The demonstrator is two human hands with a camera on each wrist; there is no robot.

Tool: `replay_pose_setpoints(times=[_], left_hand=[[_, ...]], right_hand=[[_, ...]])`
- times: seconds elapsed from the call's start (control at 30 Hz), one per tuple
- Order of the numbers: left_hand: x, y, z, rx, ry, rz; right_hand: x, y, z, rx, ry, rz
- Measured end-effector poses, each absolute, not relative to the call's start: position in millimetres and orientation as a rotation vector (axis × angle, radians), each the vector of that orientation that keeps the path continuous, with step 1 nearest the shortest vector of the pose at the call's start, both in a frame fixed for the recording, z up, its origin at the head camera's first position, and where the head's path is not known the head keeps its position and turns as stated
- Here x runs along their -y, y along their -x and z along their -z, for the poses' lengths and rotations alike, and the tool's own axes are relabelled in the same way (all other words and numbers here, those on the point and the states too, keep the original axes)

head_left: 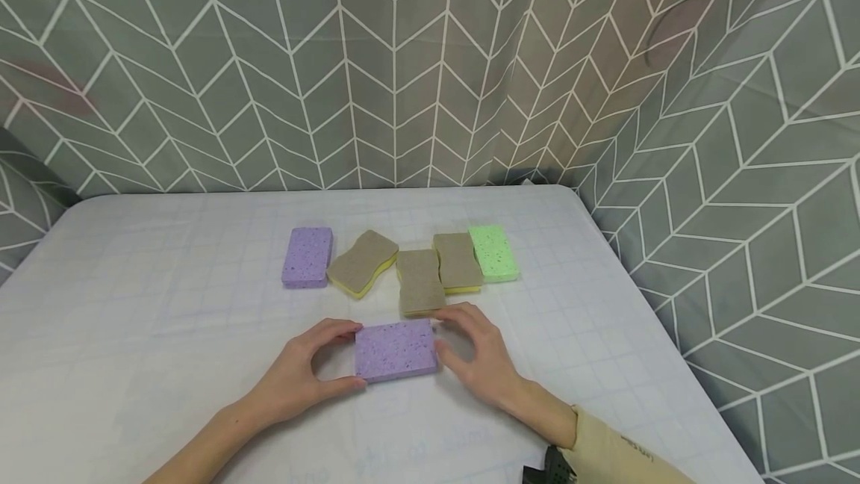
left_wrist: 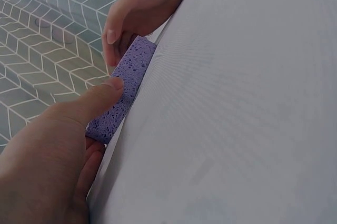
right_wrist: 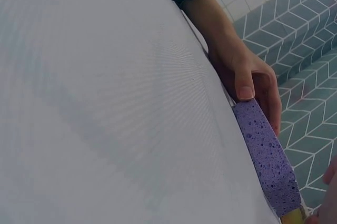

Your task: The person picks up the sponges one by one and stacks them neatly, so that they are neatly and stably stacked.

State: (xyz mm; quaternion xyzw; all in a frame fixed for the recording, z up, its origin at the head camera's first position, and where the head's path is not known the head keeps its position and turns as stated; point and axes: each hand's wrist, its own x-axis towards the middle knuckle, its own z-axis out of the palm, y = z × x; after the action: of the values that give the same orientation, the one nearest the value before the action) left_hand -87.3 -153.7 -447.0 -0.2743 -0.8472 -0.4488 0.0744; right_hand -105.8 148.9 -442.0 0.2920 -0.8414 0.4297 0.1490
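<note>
A purple sponge [head_left: 395, 351] lies flat on the white-covered table, long side across. My left hand [head_left: 305, 368] grips its left end, thumb at the near corner and fingers at the far one. In the left wrist view the thumb presses the near side of the sponge [left_wrist: 126, 90]. My right hand [head_left: 485, 357] curves loosely around the right end, its thumb tip close to the edge and its index finger near a grey-and-yellow scrub sponge [head_left: 421, 281]. The right wrist view shows only a sliver of the right hand [right_wrist: 327, 197] at the corner.
Beyond the hands lie another purple sponge [head_left: 307, 257], two more grey-and-yellow scrub sponges, one at left [head_left: 363, 260] and one at right [head_left: 458, 260], and a green sponge [head_left: 493, 252]. A patterned grey curtain [head_left: 376, 73] hangs behind the table [head_left: 168, 305].
</note>
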Motion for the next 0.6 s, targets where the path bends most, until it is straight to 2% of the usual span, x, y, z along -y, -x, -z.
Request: replay_pose_setpoints(times=[0.6], left_hand=[[154, 87, 449, 2.604, 0.785, 1.321]], right_hand=[[-156, 123, 443, 2.351, -0.487, -1.097]])
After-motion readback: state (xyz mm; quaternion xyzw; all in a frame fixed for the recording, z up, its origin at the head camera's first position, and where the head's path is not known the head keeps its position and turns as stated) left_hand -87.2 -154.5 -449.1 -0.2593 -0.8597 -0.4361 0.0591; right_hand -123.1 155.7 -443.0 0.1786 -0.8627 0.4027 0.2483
